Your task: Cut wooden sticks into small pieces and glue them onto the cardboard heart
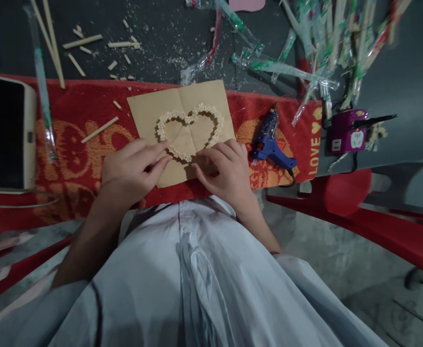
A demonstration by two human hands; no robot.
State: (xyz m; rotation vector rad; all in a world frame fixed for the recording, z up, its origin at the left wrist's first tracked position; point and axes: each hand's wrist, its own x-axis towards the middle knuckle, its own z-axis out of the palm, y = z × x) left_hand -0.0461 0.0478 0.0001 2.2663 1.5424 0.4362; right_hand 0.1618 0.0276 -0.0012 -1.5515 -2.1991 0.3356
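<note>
A heart-shaped outline [190, 115] built of small pale pieces lies on a creased sheet of brown paper [211, 91]. On its lower left side my left hand [134, 166] has thumb and forefinger closed at the edge. My right hand [226, 166] does the same at the lower right, its curled fingers hiding part of the outline there. Both hands rest over the near part of the paper. To the right of the paper a blue hot glue gun [271, 140] lies on a red towel [88, 173], its nozzle pointing away from me.
Cut wooden sticks [83, 42] and crumbs scatter over the dark table [153, 19]. Plastic-wrapped chopsticks [327, 43] pile at the far right, near a purple box [345, 130]. A phone-like device [5, 135] with a dark screen lies left. Red chairs [349, 197] stand beside the table.
</note>
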